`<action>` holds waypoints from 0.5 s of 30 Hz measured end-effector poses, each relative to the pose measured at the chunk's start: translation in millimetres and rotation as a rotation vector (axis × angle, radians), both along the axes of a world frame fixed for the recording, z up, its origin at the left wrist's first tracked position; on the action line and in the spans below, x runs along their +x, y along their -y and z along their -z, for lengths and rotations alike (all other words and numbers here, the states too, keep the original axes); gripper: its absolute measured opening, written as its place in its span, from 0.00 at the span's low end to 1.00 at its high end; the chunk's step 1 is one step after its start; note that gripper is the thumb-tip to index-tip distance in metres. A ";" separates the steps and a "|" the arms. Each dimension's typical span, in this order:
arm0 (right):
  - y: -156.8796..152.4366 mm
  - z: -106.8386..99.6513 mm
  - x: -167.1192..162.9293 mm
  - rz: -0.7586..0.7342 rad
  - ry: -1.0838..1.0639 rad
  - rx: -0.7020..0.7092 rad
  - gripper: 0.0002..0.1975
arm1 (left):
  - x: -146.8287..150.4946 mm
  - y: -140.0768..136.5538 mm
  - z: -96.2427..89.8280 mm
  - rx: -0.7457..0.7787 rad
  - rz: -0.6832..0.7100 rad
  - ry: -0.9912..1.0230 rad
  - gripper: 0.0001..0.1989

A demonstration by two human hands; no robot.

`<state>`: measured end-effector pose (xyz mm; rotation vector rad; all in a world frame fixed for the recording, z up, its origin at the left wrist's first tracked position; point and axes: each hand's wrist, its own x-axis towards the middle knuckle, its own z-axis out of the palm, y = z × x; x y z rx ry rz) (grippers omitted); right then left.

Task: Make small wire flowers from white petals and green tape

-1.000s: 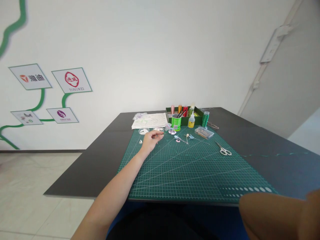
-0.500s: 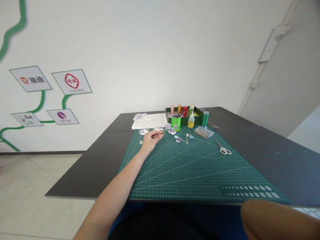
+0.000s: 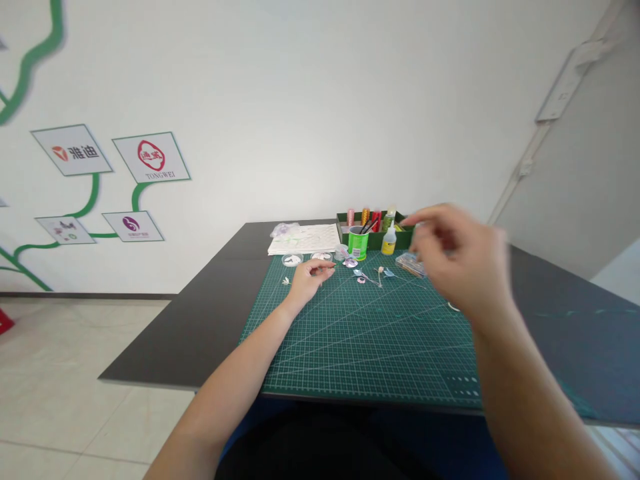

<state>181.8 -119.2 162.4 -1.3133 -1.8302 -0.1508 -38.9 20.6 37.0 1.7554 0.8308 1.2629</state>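
Observation:
My left hand (image 3: pixel 311 279) is over the far left part of the green cutting mat (image 3: pixel 370 347), its thumb and fingers pinched together around something too small to make out. Close by are two shallow round dishes, one with white pieces (image 3: pixel 293 260) and one with pale pieces (image 3: pixel 321 257). My right hand (image 3: pixel 457 257) is raised over the right side of the mat, blurred, with forefinger and thumb apart and nothing visible between them. It covers most of the white-handled scissors (image 3: pixel 453 307) and part of a clear flat box (image 3: pixel 409 264). Small blue flower pieces on wires (image 3: pixel 389 273) lie mid-mat.
Behind stand a green can holding dark-handled tools (image 3: pixel 357 244), a yellow-labelled glue bottle (image 3: pixel 389 241) and a dark green box of thread spools (image 3: pixel 345 235). White sheets (image 3: pixel 313 239) lie at the back left. The dark table (image 3: pixel 200 300) meets a white wall.
My right hand has risen from the lower right edge to above the mat's right side. My left hand keeps its pinch over the same spot. The view has shifted slightly left.

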 end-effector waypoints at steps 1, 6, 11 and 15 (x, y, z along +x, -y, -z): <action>-9.9 4.7 -5.2 0.021 -0.010 -0.075 0.13 | 0.3 0.9 -0.6 -0.001 0.002 0.003 0.12; -63.7 50.8 -25.8 -0.153 -0.147 -0.597 0.18 | 2.0 5.2 -4.6 0.005 0.002 0.046 0.12; -81.9 90.2 -27.6 -0.332 -0.479 -0.833 0.27 | 2.0 6.7 -7.3 0.023 -0.015 0.017 0.12; -82.1 99.6 -28.1 -0.496 -0.620 -0.874 0.28 | 1.6 6.7 -7.6 0.035 -0.019 0.012 0.12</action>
